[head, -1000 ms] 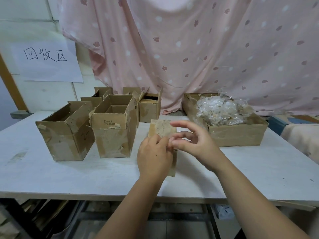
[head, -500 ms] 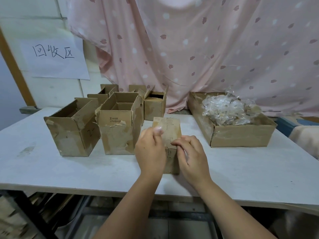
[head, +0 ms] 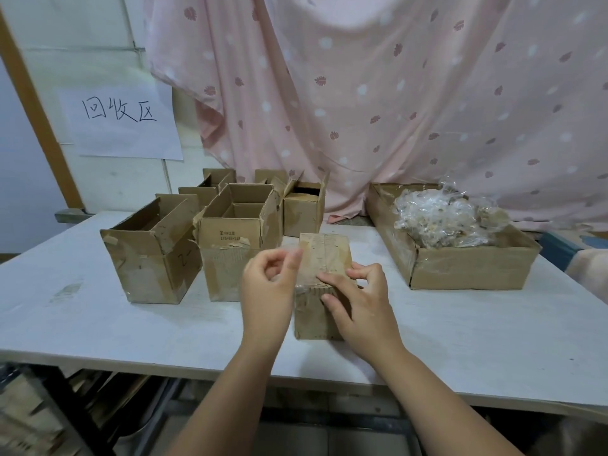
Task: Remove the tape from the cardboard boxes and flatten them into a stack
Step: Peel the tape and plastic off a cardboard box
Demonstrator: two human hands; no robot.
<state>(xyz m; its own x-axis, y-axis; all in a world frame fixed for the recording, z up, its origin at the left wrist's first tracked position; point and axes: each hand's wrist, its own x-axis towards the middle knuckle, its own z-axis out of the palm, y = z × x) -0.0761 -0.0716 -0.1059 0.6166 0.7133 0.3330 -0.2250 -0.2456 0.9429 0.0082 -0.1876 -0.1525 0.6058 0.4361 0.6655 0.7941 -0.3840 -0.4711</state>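
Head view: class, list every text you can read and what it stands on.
"回收区": handwritten on the white paper sheet.
"Z-": handwritten on the left open box.
Printed lines on the middle open box: too blurred to read with certainty.

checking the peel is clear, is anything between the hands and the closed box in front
Nothing visible does. The right hand grips the taped box at its near top edge; the left hand hovers beside it, apparently pinching clear tape. The open boxes stand farther back.
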